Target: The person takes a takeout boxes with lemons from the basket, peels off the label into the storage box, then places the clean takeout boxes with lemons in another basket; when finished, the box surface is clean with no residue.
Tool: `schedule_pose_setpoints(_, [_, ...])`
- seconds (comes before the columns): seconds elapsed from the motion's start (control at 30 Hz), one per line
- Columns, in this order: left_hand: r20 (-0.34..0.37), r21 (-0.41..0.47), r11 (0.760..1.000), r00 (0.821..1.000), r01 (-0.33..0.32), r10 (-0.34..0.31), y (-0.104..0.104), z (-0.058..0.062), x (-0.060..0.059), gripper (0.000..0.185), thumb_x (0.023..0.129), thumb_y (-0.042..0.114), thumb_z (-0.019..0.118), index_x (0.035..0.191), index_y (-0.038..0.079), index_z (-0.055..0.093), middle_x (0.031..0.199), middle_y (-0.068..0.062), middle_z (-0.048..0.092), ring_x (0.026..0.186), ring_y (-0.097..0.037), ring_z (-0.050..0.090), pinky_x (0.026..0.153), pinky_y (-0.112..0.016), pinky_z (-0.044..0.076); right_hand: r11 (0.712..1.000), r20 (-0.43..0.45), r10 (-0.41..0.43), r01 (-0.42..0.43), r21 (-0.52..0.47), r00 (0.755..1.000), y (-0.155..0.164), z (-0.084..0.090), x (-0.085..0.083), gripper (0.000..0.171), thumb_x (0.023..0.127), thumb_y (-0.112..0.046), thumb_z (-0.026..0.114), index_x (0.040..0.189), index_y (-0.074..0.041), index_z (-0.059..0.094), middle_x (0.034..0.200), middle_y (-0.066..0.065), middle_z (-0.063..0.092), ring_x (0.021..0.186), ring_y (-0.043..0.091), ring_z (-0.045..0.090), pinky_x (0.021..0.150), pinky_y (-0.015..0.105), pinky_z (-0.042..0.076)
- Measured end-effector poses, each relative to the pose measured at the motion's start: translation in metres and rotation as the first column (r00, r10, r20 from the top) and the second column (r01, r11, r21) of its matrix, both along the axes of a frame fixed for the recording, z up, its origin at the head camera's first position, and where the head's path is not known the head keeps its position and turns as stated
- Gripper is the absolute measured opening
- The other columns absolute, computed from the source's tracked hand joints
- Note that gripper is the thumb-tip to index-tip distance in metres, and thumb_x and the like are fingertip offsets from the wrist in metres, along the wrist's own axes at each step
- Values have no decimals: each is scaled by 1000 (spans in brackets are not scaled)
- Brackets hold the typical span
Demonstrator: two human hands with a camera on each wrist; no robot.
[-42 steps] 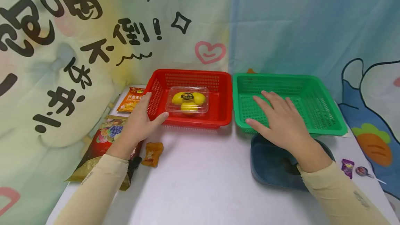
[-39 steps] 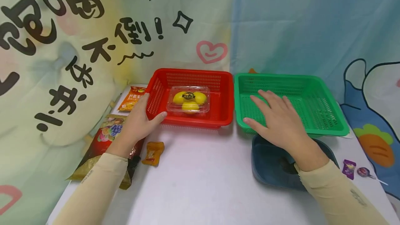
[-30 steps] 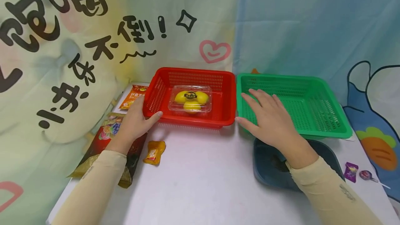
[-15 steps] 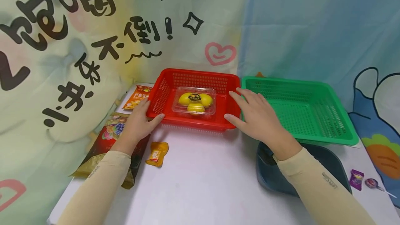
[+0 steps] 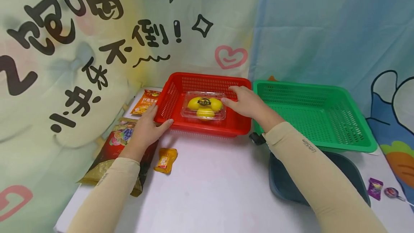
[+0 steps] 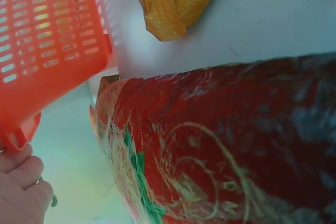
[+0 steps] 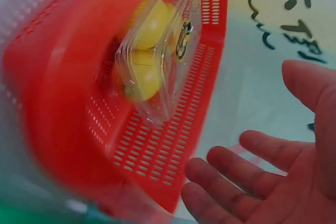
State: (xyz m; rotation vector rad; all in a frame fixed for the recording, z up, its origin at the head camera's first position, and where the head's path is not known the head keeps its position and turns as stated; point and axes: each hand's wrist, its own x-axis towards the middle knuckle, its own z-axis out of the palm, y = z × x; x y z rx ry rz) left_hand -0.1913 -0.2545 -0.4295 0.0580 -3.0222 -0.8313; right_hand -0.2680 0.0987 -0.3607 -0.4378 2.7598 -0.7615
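Reaching right hand (image 5: 246, 103), black-labelled lemon box (image 5: 203, 106)

My left hand (image 5: 145, 128) rests at the near left corner of the red basket (image 5: 240, 127), thumb lying along its front rim and fingers against its left wall, all fairly straight; from the left wrist view only my knuckles (image 6: 21, 190) show under that corner. My left forearm, in a beige sleeve, runs back from that corner toward me. My right hand (image 5: 244, 101) reaches over the basket's right wall into its inside, palm down, fingers spread and relaxed, the tips toward the basket's middle. The right wrist view shows my right fingers (image 7: 236, 174) extended and apart, thumb raised, closed on nothing. My right forearm, also in beige, crosses the basket's near right corner.
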Motion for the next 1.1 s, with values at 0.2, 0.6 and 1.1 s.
schedule_pose_setpoints(0.2, [4, 16, 1000, 1000, -26, 26, -3, -1, 2, 104, 92, 67, 67, 167, 9, 25, 174, -14, 26, 159, -41, 27, 118, -65, 40, 999, 208, -54, 53, 13, 977, -17, -7, -25, 84, 102, -54, 57, 163, -1, 30, 165, 21, 39, 149, 39, 42, 120, 59, 44])
schedule_pose_setpoints(0.6, [-10, 26, 1000, 1000, -18, 18, 0, -4, 0, 101, 92, 62, 70, 166, 9, 27, 174, -14, 27, 159, -39, 29, 115, -61, 46, 989, 388, -148, 132, 67, 910, -29, -25, -51, 83, 103, -53, 55, 160, 4, 33, 157, 22, 47, 139, 36, 50, 120, 52, 46])
schedule_pose_setpoints(1.1, [-3, 40, 998, 999, -43, 44, 1, -5, 0, 101, 91, 65, 70, 166, 13, 28, 174, -11, 28, 159, -38, 30, 113, -61, 48, 977, 487, -202, 208, 42, 850, -35, -40, -62, 76, 102, -51, 59, 155, 1, 40, 151, 19, 52, 137, 35, 53, 119, 48, 48])
